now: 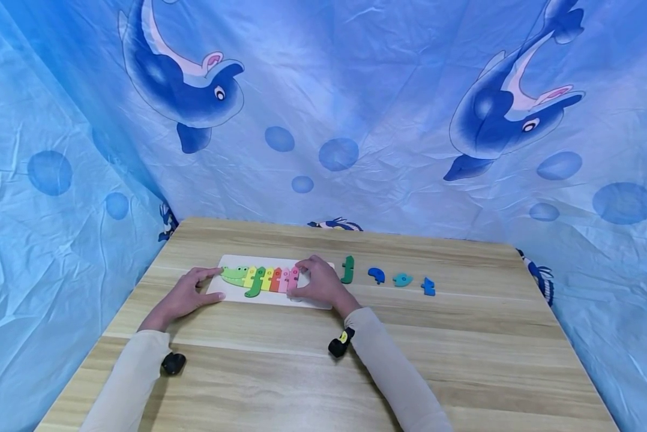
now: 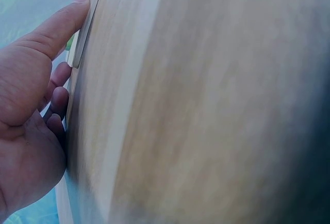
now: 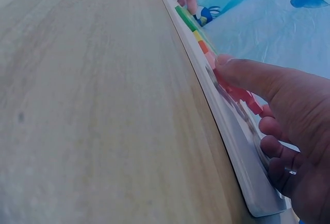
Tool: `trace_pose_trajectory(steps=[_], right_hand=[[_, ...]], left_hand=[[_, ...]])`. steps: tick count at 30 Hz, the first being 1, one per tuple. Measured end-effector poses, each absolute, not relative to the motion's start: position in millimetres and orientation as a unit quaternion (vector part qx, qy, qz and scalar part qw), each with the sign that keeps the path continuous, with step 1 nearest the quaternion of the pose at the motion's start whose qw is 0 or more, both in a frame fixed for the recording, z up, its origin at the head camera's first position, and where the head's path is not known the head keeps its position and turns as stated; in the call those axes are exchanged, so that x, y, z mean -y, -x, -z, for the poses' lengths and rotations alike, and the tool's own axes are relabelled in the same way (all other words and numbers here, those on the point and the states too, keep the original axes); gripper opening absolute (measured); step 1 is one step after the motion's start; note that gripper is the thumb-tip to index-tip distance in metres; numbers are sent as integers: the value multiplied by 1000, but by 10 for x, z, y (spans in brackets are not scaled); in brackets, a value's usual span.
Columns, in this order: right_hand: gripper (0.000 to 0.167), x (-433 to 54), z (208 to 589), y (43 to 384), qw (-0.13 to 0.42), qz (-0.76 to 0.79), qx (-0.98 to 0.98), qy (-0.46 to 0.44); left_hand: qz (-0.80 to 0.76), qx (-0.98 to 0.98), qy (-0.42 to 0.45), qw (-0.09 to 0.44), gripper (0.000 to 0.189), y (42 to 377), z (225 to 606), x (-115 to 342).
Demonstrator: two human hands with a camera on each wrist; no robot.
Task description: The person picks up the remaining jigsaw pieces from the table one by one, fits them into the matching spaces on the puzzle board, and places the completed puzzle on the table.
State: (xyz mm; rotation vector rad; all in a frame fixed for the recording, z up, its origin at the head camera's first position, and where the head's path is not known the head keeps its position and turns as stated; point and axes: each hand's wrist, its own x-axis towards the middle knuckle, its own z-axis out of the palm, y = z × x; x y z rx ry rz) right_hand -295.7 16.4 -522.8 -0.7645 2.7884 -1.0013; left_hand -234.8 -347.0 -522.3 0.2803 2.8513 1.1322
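A white puzzle board (image 1: 314, 302) lies on the table with a crocodile puzzle on it: a green head (image 1: 234, 276), then yellow, green, orange and pink pieces. My left hand (image 1: 185, 294) holds the board's left end, its thumb at the near corner and a finger toward the far one. With thumb and fingers, my right hand (image 1: 323, 285) pinches the rightmost pink puzzle piece (image 3: 248, 99) over the board. The right wrist view shows that piece tilted above the recess. My right hand hides part of the board's right end.
Right of the board lie a green piece (image 1: 348, 270), a dark blue piece (image 1: 376, 275), a teal piece (image 1: 403, 280) and another blue piece (image 1: 428, 287). The wooden table (image 1: 496, 348) meets a blue dolphin-printed curtain (image 1: 388, 180) behind and at both sides.
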Motion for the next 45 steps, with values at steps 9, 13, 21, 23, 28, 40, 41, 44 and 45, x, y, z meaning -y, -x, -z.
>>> trace_pose_trajectory(steps=[9, 13, 21, 23, 28, 40, 41, 44, 45], right_hand=[[77, -168, 5231, 2972, 43, 308, -914, 260], [77, -171, 5240, 2976, 44, 300, -916, 263], [77, -164, 5233, 2980, 48, 284, -921, 262], [77, -163, 5230, 2979, 50, 281, -922, 262], [77, -181, 5225, 2968, 51, 292, -917, 266], [57, -378, 5118, 2921, 30, 348, -892, 288], [57, -398, 5101, 2919, 28, 352, -890, 290], [58, -464, 5041, 2905, 23, 360, -885, 293], [57, -485, 5021, 2901, 23, 362, -885, 293]], left_hand=[[-367, -925, -94, 26, 72, 2360, 5232, 3459], [-367, -926, -91, 25, 72, 2357, 5243, 3454], [-367, -925, -91, 25, 72, 2359, 5247, 3444], [-367, -925, -91, 25, 72, 2360, 5249, 3445], [-368, -925, -88, 27, 72, 2358, 5264, 3449], [-365, -924, -110, 10, 72, 2322, 5243, 3476], [-365, -924, -110, 10, 72, 2321, 5241, 3478], [-364, -925, -112, 12, 72, 2327, 5241, 3485], [-364, -925, -112, 12, 72, 2329, 5243, 3487]])
